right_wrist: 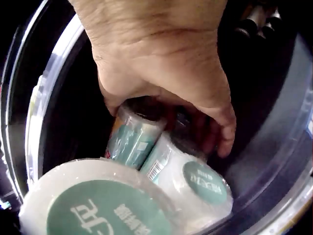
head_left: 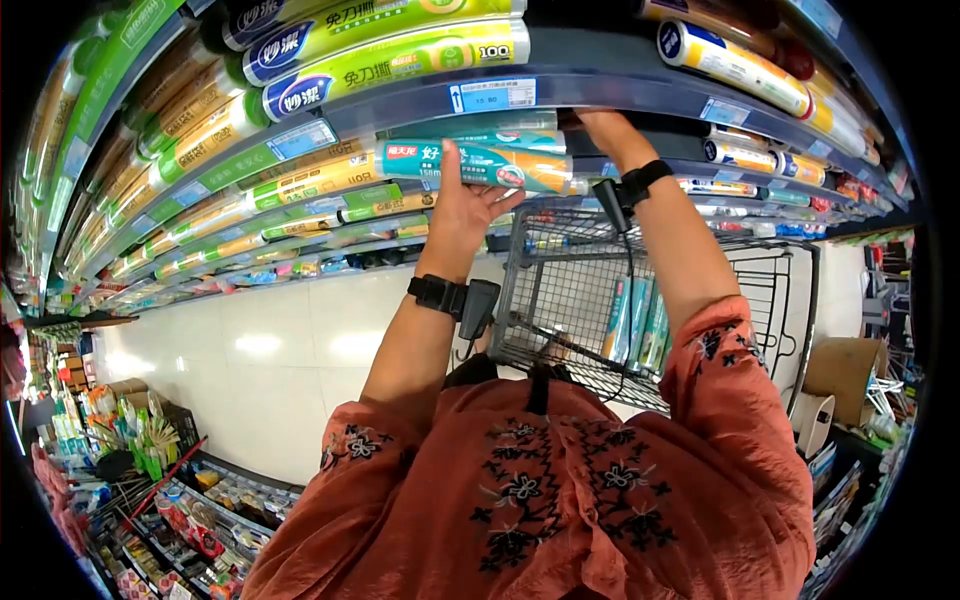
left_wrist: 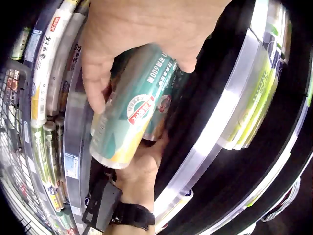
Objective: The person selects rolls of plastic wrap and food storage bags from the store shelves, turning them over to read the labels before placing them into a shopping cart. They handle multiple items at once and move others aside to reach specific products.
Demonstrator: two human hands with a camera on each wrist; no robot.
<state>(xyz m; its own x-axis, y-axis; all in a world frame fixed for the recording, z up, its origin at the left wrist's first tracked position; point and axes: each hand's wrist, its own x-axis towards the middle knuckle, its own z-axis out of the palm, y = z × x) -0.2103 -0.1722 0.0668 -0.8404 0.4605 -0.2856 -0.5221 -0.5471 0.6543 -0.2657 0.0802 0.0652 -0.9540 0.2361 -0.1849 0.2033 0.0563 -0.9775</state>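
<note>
Up at the shelf, my left hand (head_left: 462, 225) holds a teal-labelled plastic-wrapped roll (head_left: 535, 168), thumb on the near side and fingers beneath. The left wrist view shows that roll (left_wrist: 128, 120) tilted between thumb and fingers. Behind it lies another teal roll (head_left: 475, 130). My right hand (head_left: 610, 138) reaches under the shelf edge at the rolls' right end. In the right wrist view its fingers curl around the ends of two rolls, a narrower roll (right_wrist: 131, 142) and a thicker white-ended roll (right_wrist: 205, 183); its fingertips are partly hidden in shadow.
A wire shopping cart (head_left: 560, 290) stands below my arms, with several teal packages (head_left: 630, 320) inside. Shelf edges (head_left: 400, 105) with price tags run above and below my hands. Green and yellow rolls (head_left: 400, 65) fill the upper shelf. Pale floor tiles (head_left: 260, 350) lie at left.
</note>
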